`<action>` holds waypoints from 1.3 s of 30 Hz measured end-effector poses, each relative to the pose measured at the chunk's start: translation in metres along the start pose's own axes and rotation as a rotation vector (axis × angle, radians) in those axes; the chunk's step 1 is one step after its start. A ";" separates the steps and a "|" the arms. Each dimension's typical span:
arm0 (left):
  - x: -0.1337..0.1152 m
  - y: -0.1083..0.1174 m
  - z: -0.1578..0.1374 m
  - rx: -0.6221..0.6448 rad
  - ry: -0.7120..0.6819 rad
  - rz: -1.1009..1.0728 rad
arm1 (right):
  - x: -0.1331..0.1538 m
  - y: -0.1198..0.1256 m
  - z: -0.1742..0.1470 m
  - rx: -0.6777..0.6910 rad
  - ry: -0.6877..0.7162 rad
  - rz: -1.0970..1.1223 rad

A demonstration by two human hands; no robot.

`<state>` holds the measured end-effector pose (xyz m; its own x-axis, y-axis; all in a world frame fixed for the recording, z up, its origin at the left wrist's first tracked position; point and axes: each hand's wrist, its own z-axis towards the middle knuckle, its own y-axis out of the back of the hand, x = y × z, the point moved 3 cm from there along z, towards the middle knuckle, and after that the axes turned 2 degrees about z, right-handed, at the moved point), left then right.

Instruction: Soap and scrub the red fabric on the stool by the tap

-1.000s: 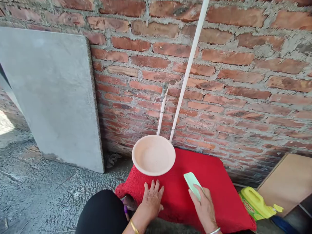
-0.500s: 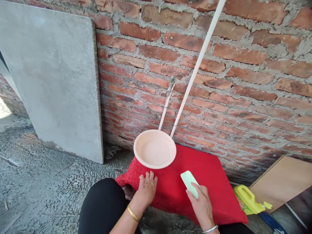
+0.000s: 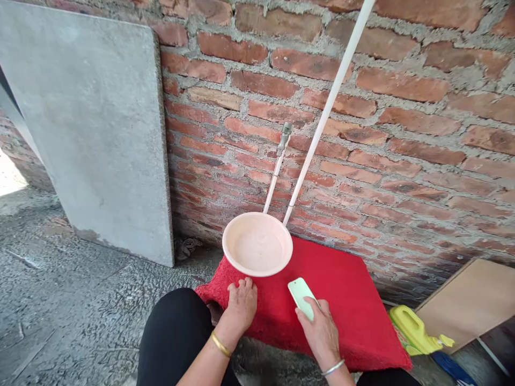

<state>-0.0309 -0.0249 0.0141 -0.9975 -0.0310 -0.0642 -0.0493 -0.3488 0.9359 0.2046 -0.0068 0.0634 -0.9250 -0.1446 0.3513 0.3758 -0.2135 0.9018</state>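
My left hand lies on the front of the red cloth, palm down with its fingers stretched out, and holds nothing. Just beyond its fingertips stands a pale pink basin, apart from them. The basin's inside looks pale and shiny; I cannot tell whether clear water is in it. On the right, my right hand grips the lower end of a pale green flat rectangular object. It has rounded corners and a small dark mark near its far end. The fingers cover its near part, so its kind is unclear.
A brick wall rises behind, with a long white pipe and a short capped pipe. A grey slab leans at left. A yellow jug, a tan board and a blue shoe lie at right.
My right hand has moved left with the pale green object, closer to the basin. My left hand stays on the cloth before the basin. The view has shifted slightly.
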 end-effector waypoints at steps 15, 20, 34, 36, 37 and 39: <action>0.004 0.003 0.009 0.053 0.002 0.035 | 0.010 -0.008 0.002 0.101 -0.024 0.051; -0.005 0.004 0.011 0.082 -0.035 0.006 | 0.016 -0.007 -0.001 0.088 -0.005 0.121; -0.028 0.048 0.018 0.537 -0.115 -0.105 | -0.031 0.029 -0.007 0.106 -0.190 -0.187; -0.030 0.048 0.017 0.563 -0.149 -0.111 | -0.019 0.021 -0.018 0.093 -0.096 -0.139; -0.031 0.048 0.017 0.566 -0.163 -0.106 | -0.010 0.015 -0.024 0.090 -0.029 -0.117; -0.033 0.046 0.016 0.578 -0.186 -0.095 | 0.008 0.004 -0.035 0.088 0.096 -0.098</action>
<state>-0.0008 -0.0253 0.0651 -0.9771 0.1573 -0.1432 -0.1060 0.2236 0.9689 0.2008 -0.0427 0.0611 -0.9459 -0.2199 0.2386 0.2737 -0.1459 0.9507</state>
